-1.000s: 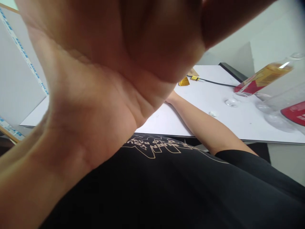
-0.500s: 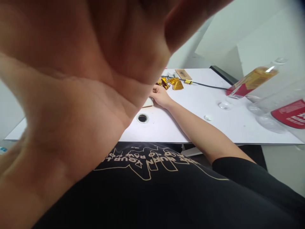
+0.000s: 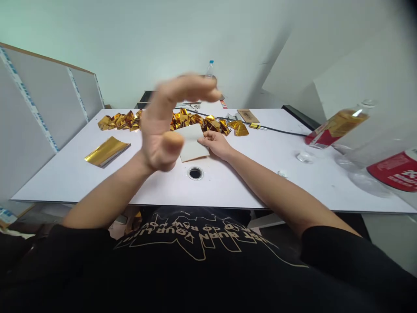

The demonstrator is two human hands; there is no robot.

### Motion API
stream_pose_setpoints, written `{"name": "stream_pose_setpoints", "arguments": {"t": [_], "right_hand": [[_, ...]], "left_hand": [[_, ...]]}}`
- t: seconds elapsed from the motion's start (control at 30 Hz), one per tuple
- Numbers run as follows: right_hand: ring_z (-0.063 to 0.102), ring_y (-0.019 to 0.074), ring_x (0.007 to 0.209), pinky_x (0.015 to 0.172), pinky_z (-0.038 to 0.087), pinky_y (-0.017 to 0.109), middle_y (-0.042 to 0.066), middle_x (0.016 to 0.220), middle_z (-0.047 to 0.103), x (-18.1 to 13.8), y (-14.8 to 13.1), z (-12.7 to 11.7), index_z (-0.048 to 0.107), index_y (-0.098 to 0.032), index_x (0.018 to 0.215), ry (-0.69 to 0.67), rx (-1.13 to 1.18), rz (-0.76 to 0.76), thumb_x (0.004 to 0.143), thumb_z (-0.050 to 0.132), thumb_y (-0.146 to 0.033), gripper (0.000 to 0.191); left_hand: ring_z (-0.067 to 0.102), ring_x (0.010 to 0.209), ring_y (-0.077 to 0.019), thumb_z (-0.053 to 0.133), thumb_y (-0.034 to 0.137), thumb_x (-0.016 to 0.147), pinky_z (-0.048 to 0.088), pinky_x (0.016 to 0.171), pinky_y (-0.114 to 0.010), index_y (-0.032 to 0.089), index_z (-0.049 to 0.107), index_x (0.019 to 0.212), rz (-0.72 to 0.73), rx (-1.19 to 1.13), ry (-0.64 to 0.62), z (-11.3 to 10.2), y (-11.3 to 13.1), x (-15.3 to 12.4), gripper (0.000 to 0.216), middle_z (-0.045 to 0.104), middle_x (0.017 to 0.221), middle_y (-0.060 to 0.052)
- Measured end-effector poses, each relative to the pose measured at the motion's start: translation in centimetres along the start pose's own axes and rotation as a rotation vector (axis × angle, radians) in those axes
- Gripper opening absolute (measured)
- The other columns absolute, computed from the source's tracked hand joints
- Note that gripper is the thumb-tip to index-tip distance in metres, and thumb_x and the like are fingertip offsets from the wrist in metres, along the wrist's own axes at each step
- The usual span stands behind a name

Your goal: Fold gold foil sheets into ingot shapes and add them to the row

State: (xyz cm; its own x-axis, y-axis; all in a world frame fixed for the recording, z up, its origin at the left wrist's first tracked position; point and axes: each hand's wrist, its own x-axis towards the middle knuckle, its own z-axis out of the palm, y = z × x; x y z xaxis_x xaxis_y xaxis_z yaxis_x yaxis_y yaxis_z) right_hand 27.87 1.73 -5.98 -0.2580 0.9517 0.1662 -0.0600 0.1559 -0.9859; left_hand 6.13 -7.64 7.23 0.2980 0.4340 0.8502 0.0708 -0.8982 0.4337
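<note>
My left hand (image 3: 163, 121) is raised above the table, blurred, its thumb and fingers apart with nothing between them. On the table, my right hand (image 3: 216, 143) pinches the right edge of a white sheet of card or paper (image 3: 193, 145). Behind the sheet lies a row of folded gold foil pieces (image 3: 180, 118), partly covered by my left hand. One gold foil piece (image 3: 240, 128) sits at the row's right end. Off to the left rests a flat stack of gold foil sheets (image 3: 107, 152).
A round cable hole (image 3: 195, 173) opens near the table's front edge. Right of my arm stand a bottle of yellow liquid (image 3: 339, 126) and a clear bottle with a red label (image 3: 394, 169). A black cable (image 3: 283, 130) crosses the back, near a brown card (image 3: 248, 116).
My left hand has moved away from the camera and down toward the table, uncovering the foil row and the sheet. My right hand stays at the sheet's edge.
</note>
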Motion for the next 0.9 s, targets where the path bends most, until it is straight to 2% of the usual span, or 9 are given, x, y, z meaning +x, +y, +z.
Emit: {"name": "stream_pose_setpoints", "arguments": {"t": [0.07, 0.1, 0.2, 0.27, 0.33, 0.47, 0.6, 0.77, 0.9], "right_hand": [[0.066, 0.0184, 0.073, 0.070, 0.054, 0.032, 0.001, 0.078, 0.073, -0.2, -0.3, 0.2, 0.065, -0.022, 0.083, -0.051, 0.007, 0.020, 0.063, 0.096, -0.056, 0.051], [0.066, 0.0186, 0.072, 0.069, 0.054, 0.032, 0.002, 0.077, 0.073, -0.3, -0.4, 0.3, 0.066, -0.021, 0.082, -0.078, 0.009, 0.032, 0.062, 0.097, -0.056, 0.051], [0.067, 0.0184, 0.070, 0.068, 0.054, 0.032, 0.002, 0.076, 0.074, -0.7, -0.8, 0.1, 0.065, -0.020, 0.079, -0.117, 0.016, 0.050, 0.060, 0.098, -0.056, 0.052], [0.067, 0.0174, 0.071, 0.069, 0.054, 0.031, 0.001, 0.077, 0.074, -1.0, -0.9, -0.2, 0.065, -0.020, 0.079, -0.108, 0.027, 0.047, 0.061, 0.097, -0.056, 0.051], [0.066, 0.0165, 0.071, 0.069, 0.053, 0.030, 0.000, 0.078, 0.074, -1.3, -0.9, -0.6, 0.066, -0.020, 0.081, -0.097, 0.037, 0.054, 0.062, 0.098, -0.053, 0.049], [0.063, 0.0146, 0.067, 0.062, 0.048, 0.026, 0.002, 0.074, 0.073, -1.7, -0.5, -1.3, 0.069, -0.017, 0.081, -0.139, -0.037, 0.064, 0.065, 0.098, -0.046, 0.044], [0.058, 0.0123, 0.063, 0.058, 0.043, 0.024, -0.001, 0.070, 0.069, -1.9, -0.5, -1.4, 0.068, -0.017, 0.085, -0.078, -0.061, 0.015, 0.070, 0.095, -0.047, 0.043], [0.052, 0.0104, 0.058, 0.055, 0.040, 0.023, -0.005, 0.067, 0.064, -1.9, -1.0, -1.1, 0.066, -0.019, 0.091, 0.021, -0.011, -0.049, 0.071, 0.091, -0.051, 0.046], [0.049, 0.0097, 0.057, 0.055, 0.040, 0.023, -0.005, 0.070, 0.064, -2.0, -1.1, -0.9, 0.070, -0.020, 0.101, 0.029, -0.012, -0.089, 0.074, 0.086, -0.047, 0.042]], "left_hand": [[0.064, 0.127, -0.0289, 0.050, 0.080, 0.096, 0.052, 0.109, -0.046, 0.026, 0.060, 0.139, 0.011, 0.106, -0.036, -0.4, -1.9, -0.8, 0.070, 0.067, 0.132, -0.007], [0.063, 0.128, -0.0312, 0.058, 0.077, 0.094, 0.051, 0.110, -0.048, 0.022, 0.060, 0.138, -0.042, 0.190, -0.048, -0.6, -3.3, -1.4, 0.071, 0.067, 0.133, -0.010], [0.055, 0.137, -0.0385, 0.075, 0.064, 0.085, 0.047, 0.114, -0.052, 0.015, 0.060, 0.141, -0.407, 0.427, -0.041, -0.9, -7.9, -3.7, 0.075, 0.061, 0.145, -0.020], [0.062, 0.128, -0.0371, 0.074, 0.058, 0.087, 0.049, 0.109, -0.050, 0.013, 0.066, 0.133, -0.592, 0.404, -0.143, -0.7, -10.2, -5.1, 0.065, 0.068, 0.135, -0.019], [0.069, 0.112, -0.0325, 0.074, 0.054, 0.087, 0.054, 0.100, -0.044, 0.014, 0.071, 0.122, -0.679, 0.263, -0.231, -0.2, -11.3, -6.0, 0.053, 0.076, 0.119, -0.013], [0.072, 0.098, -0.0260, 0.086, 0.040, 0.073, 0.057, 0.087, -0.036, 0.014, 0.069, 0.107, -0.768, -0.035, -0.101, 1.0, -11.9, -6.8, 0.047, 0.076, 0.105, -0.008], [0.074, 0.092, -0.0222, 0.094, 0.031, 0.063, 0.061, 0.078, -0.032, 0.016, 0.061, 0.112, -0.874, -0.334, -0.021, 1.1, -11.9, -6.9, 0.061, 0.076, 0.106, -0.007], [0.068, 0.057, -0.0130, 0.091, 0.027, 0.066, 0.055, 0.048, -0.024, 0.016, 0.060, 0.104, -0.944, -0.374, -0.075, 0.6, -11.5, -6.8, 0.051, 0.074, 0.091, -0.004], [0.060, 0.047, -0.0080, 0.089, 0.021, 0.067, 0.052, 0.043, -0.021, 0.015, 0.064, 0.098, -0.962, -0.432, -0.020, 0.6, -11.4, -6.6, 0.040, 0.072, 0.082, -0.001]]}}
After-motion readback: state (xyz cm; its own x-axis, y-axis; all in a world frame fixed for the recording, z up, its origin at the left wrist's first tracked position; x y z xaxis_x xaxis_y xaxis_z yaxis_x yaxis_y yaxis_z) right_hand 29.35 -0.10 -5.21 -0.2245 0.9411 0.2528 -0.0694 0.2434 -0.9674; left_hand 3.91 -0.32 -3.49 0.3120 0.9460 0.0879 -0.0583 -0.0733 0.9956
